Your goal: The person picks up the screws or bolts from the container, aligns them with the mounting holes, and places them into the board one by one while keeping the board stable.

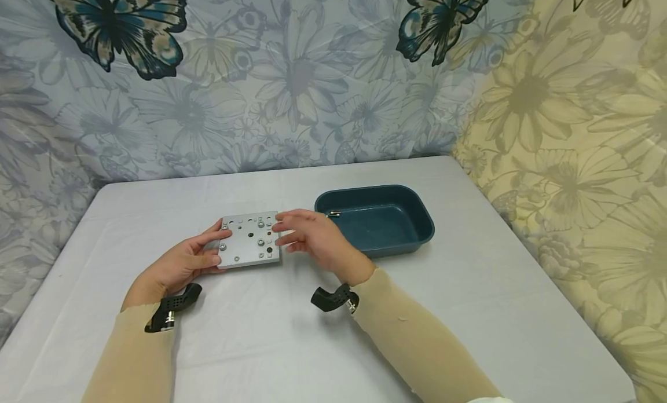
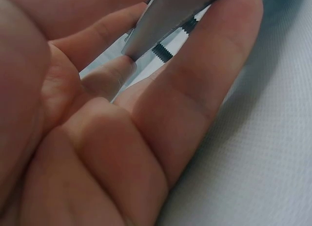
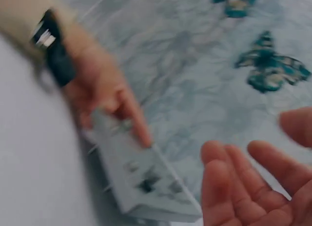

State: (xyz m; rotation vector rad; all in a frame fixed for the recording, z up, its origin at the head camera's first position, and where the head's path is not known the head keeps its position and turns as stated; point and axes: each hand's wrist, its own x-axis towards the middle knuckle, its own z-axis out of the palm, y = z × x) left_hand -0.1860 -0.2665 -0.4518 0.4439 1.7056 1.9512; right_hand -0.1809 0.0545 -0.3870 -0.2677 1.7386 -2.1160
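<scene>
Two bare hands are at a silver metal plate [image 1: 242,249], which has holes and screw heads across its face and is left of centre over the white-covered table [image 1: 250,345]. The left hand [image 1: 179,265] grips the plate by its left edge, and the left wrist view shows threaded screw ends [image 2: 162,52] jutting from its underside. The right hand [image 1: 318,238] is by the opposite edge, fingers loosely bent and gripping nothing; whether they touch the plate I cannot tell. Just beyond that hand sits a dark teal tray [image 1: 424,232], a small metal piece [image 1: 334,213] at its left end
</scene>
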